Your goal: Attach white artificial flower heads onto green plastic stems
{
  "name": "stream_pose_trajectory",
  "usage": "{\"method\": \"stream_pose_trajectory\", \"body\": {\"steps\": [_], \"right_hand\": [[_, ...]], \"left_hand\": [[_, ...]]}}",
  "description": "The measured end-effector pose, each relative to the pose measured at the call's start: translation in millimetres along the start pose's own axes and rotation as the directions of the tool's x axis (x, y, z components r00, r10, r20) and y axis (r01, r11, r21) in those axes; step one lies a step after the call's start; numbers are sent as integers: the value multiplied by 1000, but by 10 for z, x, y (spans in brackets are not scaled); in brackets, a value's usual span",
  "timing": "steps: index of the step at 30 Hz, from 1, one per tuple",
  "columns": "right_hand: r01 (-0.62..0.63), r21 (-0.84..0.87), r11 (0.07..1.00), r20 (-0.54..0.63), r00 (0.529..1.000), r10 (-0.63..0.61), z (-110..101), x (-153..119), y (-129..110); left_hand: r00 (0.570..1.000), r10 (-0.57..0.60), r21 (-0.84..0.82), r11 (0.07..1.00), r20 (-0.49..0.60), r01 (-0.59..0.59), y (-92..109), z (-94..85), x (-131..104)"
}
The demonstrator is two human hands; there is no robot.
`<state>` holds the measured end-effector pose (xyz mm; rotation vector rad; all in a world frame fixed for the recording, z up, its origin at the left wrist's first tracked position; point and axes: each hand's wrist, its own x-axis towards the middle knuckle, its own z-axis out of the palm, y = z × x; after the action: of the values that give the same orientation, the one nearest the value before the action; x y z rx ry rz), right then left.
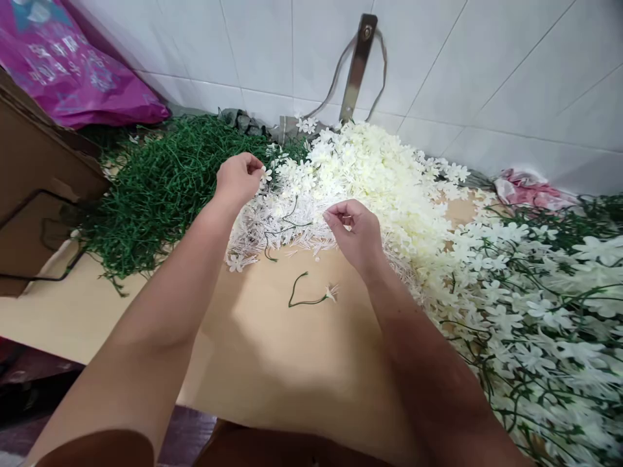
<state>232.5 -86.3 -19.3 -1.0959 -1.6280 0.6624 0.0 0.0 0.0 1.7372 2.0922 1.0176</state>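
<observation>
Feather-light white flowers and bendy green stems, worked at the fingertips in mid-frame.

The left hand [242, 177], above centre, pinches what looks like a small white flower [265, 175]; the right hand [356, 235] has thumb and forefinger drawn together near the tip of a thin green stem [296, 226], though whether it grips anything I cannot tell. Petals look soft and likely crease easily, so the flower is best taken at its base; the stem seems springy, best held near its end. Green stems heap at upper left, white blossoms [374, 162] at upper centre, on a tan counter [272, 363].
</observation>
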Motion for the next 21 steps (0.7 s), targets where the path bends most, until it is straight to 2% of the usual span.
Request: {"method": "stream_pose_trajectory", "body": {"steps": [4,8,11,16,21], "right_hand": [[36,9,999,-1,999,-36,61,-29,-23],[25,31,999,-3,1000,-25,180,-94,-8],[28,13,1000,-4,1000,-28,249,-148,12],[60,-107,992,17,998,-59,288,-192,7],[128,-214,968,57,991,-118,322,-221,-14]], "left_hand": [[997,58,-129,990,47,-52,127,-48,-323],[979,109,-334,942,172,-47,308,32,-787],[967,117,-444,896,227,-4,368,107,-1031],[957,58,-493,865,283,94,297,134,-1148],[958,0,-559,812,286,167,248,113,-1185]]}}
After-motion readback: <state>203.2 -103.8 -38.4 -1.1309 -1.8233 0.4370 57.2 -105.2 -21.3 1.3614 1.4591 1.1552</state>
